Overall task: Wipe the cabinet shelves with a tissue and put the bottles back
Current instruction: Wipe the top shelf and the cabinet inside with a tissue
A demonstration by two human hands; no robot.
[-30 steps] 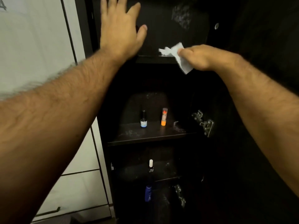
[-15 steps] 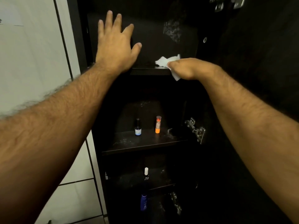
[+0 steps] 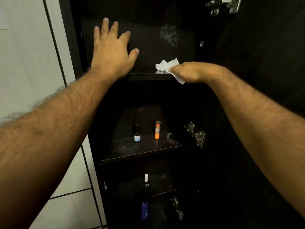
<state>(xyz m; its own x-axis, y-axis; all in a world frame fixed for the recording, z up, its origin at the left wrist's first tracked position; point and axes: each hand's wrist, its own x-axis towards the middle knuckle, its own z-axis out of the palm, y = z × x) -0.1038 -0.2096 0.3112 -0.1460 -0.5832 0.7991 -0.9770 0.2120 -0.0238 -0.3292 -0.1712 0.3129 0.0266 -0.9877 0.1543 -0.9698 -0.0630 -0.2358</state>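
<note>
At the top shelf [image 3: 148,76] of the dark cabinet [image 3: 247,80], our right hand [image 3: 189,71] has its fingers curled round a crumpled white tissue [image 3: 165,65], which rests on the shelf's front right part with one corner hanging over the near edge. Our left hand [image 3: 112,52] is spread, fingers straight and apart, over the far left of the same shelf; whether the palm bears on the back panel or hovers we cannot tell. Judgement: the wipe of this shelf is under way, and it would go best with the tissue flattened under the fingers rather than balled, drawn in long passes from the far corners toward the near edge, so dust comes out instead of piling at the back. A pale smudge [image 3: 170,35] on the back panel above the tissue may want a pass too. One level down, the middle shelf [image 3: 140,151] holds a small dark bottle [image 3: 137,133] and, just to its right, an orange tube [image 3: 157,129], both upright, with whitish dust streaks round them; those should be lifted out before wiping there. Lower still stand a white-capped bottle [image 3: 146,180] and, below it, a blue bottle [image 3: 144,210]. Metal hinges [image 3: 196,135] sit on the right side; the tissue could snag on them. White tiled wall [image 3: 24,63] on the left.
</note>
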